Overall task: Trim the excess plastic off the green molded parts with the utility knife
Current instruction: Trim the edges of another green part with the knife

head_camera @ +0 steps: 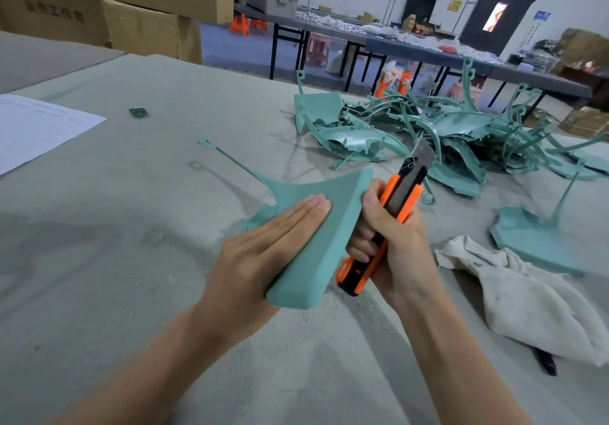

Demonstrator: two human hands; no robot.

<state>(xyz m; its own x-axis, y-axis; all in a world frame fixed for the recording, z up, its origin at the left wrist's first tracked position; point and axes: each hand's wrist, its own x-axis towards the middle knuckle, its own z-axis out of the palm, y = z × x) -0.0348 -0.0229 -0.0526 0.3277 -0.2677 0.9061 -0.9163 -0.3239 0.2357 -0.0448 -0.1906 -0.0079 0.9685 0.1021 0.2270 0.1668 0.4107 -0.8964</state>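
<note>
A green molded part [324, 227] is raised above the grey table, with a thin sprue stalk running up and left from it. My left hand [263, 253] holds it, straight fingers lying flat across its top face; the thumb is hidden under the part. My right hand [389, 243] grips an orange and black utility knife [395, 207], blade extended upward, right beside the part's right edge. A pile of green molded parts [428, 134] lies further back on the table. Another green part [534, 240] lies at the right.
A dirty white rag [527, 296] lies at the right, over a dark object. A printed sheet [36, 128] sits at the left edge, and a small green scrap [138, 112] beyond it. Cardboard boxes [148, 6] stand behind the table. Long tables stand in the background.
</note>
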